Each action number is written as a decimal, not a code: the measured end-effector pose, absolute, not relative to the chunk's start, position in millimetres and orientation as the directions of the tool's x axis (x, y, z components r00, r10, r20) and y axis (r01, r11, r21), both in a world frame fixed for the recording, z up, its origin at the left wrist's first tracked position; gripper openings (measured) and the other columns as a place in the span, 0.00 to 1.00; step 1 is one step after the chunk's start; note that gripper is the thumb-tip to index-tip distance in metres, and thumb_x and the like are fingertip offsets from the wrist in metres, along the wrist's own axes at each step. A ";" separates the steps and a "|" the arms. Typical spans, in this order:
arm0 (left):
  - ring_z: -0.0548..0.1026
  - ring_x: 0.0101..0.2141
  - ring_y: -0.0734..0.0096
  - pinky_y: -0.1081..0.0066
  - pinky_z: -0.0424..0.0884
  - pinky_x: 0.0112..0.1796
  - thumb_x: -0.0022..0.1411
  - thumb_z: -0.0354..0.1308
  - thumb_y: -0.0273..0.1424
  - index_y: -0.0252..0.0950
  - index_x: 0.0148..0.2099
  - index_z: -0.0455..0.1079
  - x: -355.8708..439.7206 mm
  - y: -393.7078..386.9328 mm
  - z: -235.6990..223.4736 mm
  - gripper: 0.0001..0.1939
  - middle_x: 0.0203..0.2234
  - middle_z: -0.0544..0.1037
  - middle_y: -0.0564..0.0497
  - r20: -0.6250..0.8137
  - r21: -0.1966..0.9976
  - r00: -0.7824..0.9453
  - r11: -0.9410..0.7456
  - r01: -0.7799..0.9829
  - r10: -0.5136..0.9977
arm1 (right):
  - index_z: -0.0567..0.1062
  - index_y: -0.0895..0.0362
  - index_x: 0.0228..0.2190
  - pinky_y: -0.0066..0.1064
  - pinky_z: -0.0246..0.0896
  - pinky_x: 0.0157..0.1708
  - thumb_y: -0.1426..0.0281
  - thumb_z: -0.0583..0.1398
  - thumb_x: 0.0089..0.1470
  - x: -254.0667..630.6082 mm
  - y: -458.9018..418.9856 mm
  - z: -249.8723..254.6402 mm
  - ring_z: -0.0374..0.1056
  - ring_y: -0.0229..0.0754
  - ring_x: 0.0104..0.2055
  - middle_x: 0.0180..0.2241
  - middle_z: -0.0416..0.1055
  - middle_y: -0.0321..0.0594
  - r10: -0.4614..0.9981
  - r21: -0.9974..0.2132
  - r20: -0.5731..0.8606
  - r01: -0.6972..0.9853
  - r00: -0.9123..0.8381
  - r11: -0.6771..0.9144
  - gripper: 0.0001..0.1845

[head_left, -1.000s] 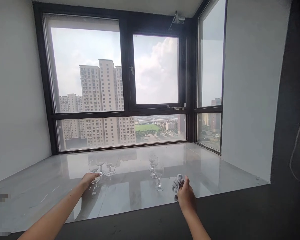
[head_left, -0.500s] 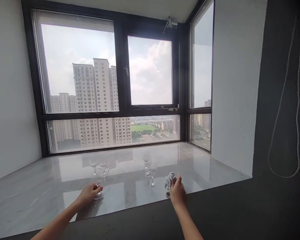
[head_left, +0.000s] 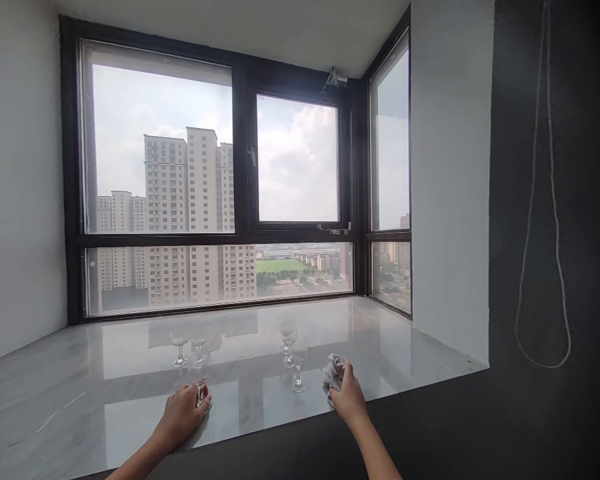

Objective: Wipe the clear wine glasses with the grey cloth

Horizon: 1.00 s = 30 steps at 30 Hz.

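My left hand (head_left: 183,419) is closed round the base and stem of a clear wine glass (head_left: 199,375) standing on the glossy marble sill (head_left: 260,393), near its front edge. My right hand (head_left: 347,399) grips a crumpled grey cloth (head_left: 333,372) resting on the sill to the right. Two more wine glasses (head_left: 189,348) stand behind the held one. Another pair of glasses (head_left: 293,350) stands just left of the cloth.
A large black-framed bay window (head_left: 240,187) backs the sill, with white walls on both sides. A dark wall (head_left: 555,233) on the right carries a hanging bead cord (head_left: 540,267). A dark ledge runs along the sill's front edge.
My left hand has drawn one glass out of the left group toward the sill's front edge. My right hand and the cloth have stayed put; the view has shifted right and back.
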State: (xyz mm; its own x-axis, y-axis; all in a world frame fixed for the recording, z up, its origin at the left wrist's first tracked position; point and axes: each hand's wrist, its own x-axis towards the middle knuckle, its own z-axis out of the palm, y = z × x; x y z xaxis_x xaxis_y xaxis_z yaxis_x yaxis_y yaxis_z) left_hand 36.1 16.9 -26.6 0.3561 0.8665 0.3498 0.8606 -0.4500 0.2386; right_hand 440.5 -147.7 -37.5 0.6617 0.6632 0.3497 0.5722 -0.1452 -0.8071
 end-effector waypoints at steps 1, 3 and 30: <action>0.74 0.41 0.54 0.64 0.63 0.40 0.62 0.48 0.40 0.36 0.37 0.73 36.7 17.1 -26.6 0.16 0.33 0.78 0.43 0.345 0.231 0.361 -0.451 0.862 0.866 | 0.57 0.60 0.60 0.38 0.64 0.50 0.76 0.59 0.37 442.2 -147.8 -34.2 0.73 0.50 0.50 0.48 0.75 0.52 0.661 -0.812 0.344 0.565 0.667 -0.148 0.45; 0.74 0.43 0.54 0.64 0.64 0.42 0.63 0.47 0.40 0.36 0.39 0.73 37.9 15.9 -25.2 0.17 0.35 0.78 0.43 0.338 0.229 0.366 -0.453 0.861 0.867 | 0.56 0.59 0.61 0.37 0.66 0.46 0.76 0.57 0.39 447.9 -148.1 -25.5 0.75 0.48 0.45 0.45 0.76 0.49 0.658 -0.818 0.339 0.556 0.672 -0.146 0.45; 0.72 0.41 0.57 0.65 0.63 0.40 0.61 0.53 0.33 0.38 0.39 0.73 50.6 -20.9 -0.7 0.09 0.31 0.77 0.48 0.355 0.380 0.489 -0.601 0.703 0.797 | 0.53 0.51 0.59 0.38 0.67 0.41 0.70 0.59 0.48 247.1 -132.2 125.5 0.73 0.47 0.44 0.51 0.71 0.45 0.663 -0.549 0.739 0.678 0.120 0.489 0.37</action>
